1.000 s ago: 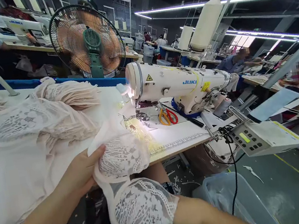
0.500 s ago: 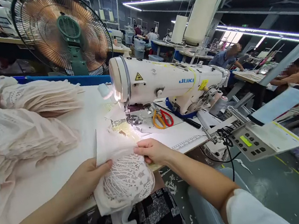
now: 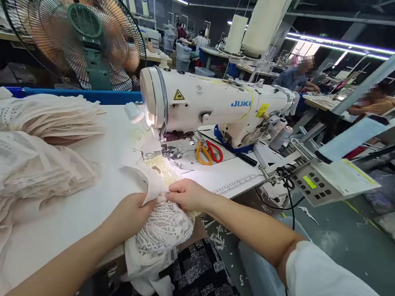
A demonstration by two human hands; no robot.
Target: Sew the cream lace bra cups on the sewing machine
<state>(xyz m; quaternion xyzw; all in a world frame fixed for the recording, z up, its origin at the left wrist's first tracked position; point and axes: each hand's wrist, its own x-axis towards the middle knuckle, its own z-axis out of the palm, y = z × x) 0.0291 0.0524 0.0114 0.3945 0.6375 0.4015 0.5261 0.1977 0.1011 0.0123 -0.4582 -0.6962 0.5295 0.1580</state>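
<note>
A pale lace garment piece (image 3: 165,227) hangs over the table's front edge toward my lap. My left hand (image 3: 133,214) pinches its plain fabric on the left, thumb pointing right. Close beside it, my right hand (image 3: 185,194) grips the same piece at its upper right edge. Part of the plain cloth stands up in a fold above my fingers. Just beyond is the needle area of a white sewing machine (image 3: 197,96), lit by a small lamp. The garment is apart from the needle.
Red- and orange-handled scissors (image 3: 209,152) lie beneath the machine arm. Stacked lace pieces (image 3: 40,117) cover the table's left side. A large fan (image 3: 87,35) stands behind a blue edge. A control panel (image 3: 317,182) juts out at right. Co-workers sit farther back.
My hands have drawn closer together on the garment. The plain cloth, flatter before, is now bunched and folded up between them. The view has shifted slightly.
</note>
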